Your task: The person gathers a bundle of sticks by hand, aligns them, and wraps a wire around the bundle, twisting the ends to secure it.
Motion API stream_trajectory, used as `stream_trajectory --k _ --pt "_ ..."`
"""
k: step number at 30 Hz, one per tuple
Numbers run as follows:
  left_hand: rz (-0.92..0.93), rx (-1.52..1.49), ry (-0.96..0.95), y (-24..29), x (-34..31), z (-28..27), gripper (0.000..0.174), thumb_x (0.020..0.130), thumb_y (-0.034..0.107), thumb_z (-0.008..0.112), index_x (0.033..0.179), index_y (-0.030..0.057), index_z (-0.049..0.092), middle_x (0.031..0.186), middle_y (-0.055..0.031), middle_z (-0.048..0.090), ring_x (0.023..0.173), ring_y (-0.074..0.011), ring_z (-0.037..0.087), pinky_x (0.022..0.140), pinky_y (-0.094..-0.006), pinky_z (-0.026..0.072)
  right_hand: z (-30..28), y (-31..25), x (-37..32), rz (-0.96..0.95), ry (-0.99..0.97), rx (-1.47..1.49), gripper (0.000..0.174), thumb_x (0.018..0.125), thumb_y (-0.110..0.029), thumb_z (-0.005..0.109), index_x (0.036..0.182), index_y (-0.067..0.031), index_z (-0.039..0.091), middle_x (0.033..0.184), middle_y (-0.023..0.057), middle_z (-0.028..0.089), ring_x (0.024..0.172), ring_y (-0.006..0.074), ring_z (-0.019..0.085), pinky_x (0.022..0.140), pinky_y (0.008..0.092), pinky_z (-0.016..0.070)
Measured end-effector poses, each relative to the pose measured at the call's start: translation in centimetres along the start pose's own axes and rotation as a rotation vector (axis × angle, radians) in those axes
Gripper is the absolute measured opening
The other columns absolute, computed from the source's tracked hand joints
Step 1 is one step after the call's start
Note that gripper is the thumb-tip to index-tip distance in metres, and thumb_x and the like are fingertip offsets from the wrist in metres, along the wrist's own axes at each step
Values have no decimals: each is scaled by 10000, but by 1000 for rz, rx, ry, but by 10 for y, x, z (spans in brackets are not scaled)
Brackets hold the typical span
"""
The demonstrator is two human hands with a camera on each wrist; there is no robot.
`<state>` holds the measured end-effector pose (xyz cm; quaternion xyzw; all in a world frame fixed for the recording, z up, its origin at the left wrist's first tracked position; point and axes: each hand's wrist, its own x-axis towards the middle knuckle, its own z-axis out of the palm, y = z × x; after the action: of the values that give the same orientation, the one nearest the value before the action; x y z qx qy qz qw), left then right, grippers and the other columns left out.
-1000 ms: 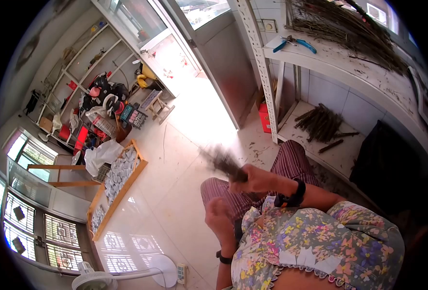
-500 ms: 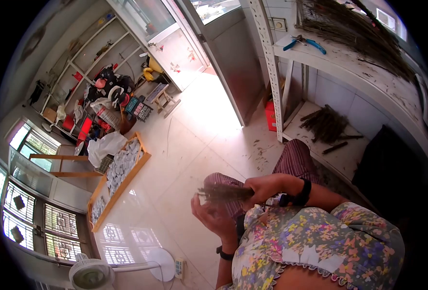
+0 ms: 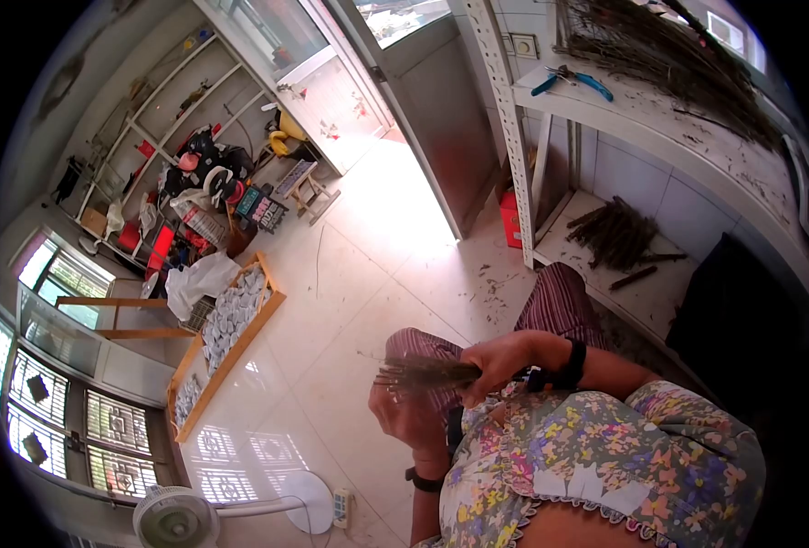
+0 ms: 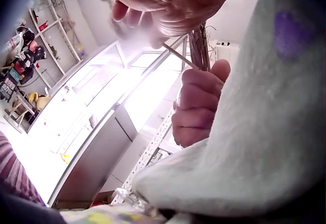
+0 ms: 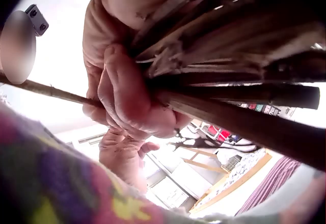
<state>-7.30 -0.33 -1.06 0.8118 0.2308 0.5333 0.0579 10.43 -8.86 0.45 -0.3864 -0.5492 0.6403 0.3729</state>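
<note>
The right hand grips a bundle of brown sticks over the lap, its cut ends pointing left. The left hand is close to those ends, fingers bent. In the left wrist view, the left hand has loosely bent fingers above the right fist; one thin stick slants from the bundle toward it, contact unclear. The right wrist view shows the right fingers curled round the sticks; a thin stick juts out left.
Blue-handled cutters and long twigs lie on the upper shelf; a stick pile is on the lower shelf. A black bag stands at right. Left are a wooden-framed tray and a fan. Debris dots the floor.
The bundle has swung from pointing up-left to pointing left. The left hand rose to its ends with spread fingers, which have since bent.
</note>
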Motion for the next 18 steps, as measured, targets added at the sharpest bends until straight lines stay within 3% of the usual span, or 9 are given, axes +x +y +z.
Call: stream_trajectory --k 3,6,9,11,15,18 --pt "108 96 24 5 9 -3 201 736 -12 675 927 47 654 985 -88 633 961 -320 583 821 -406 464 -2 7 0 40 62 -20 262 850 -275 680 782 -32 611 589 -45 507 479 42 426 429 213 322" --pt "43 -19 -67 0 4 -5 113 813 3 610 917 22 652 958 -86 643 1045 -310 549 913 -420 408 -6 -5 -6 -46 161 104 273 876 -278 656 759 -41 587 584 -38 496 461 44 426 413 216 321" --pt "-42 -42 -214 -11 -8 -1 103 788 15 640 889 38 640 876 -76 639 892 -251 607 784 -384 462 -4 -14 -8 -159 405 311 290 902 -280 618 730 -57 551 549 -25 425 412 55 384 378 226 297" --pt "-249 -229 -249 -17 -22 8 72 863 11 573 914 20 622 799 -77 638 762 -190 602 700 -321 474 -9 -9 -6 -262 500 513 291 905 -284 617 737 -58 543 541 -29 391 411 53 370 381 223 293" --pt "-594 -660 -296 -2 -16 8 104 939 36 494 930 -14 585 699 -73 618 573 -116 551 548 -229 449 -13 -11 -5 -320 660 513 294 898 -301 630 779 -49 536 542 -32 366 411 54 359 386 229 293" --pt "-696 -744 -354 1 -9 5 128 948 53 481 910 -32 569 687 -68 608 578 -117 553 560 -233 456 -10 -11 -4 -345 681 491 276 902 -283 627 796 -42 544 547 -30 378 419 57 364 391 228 296"
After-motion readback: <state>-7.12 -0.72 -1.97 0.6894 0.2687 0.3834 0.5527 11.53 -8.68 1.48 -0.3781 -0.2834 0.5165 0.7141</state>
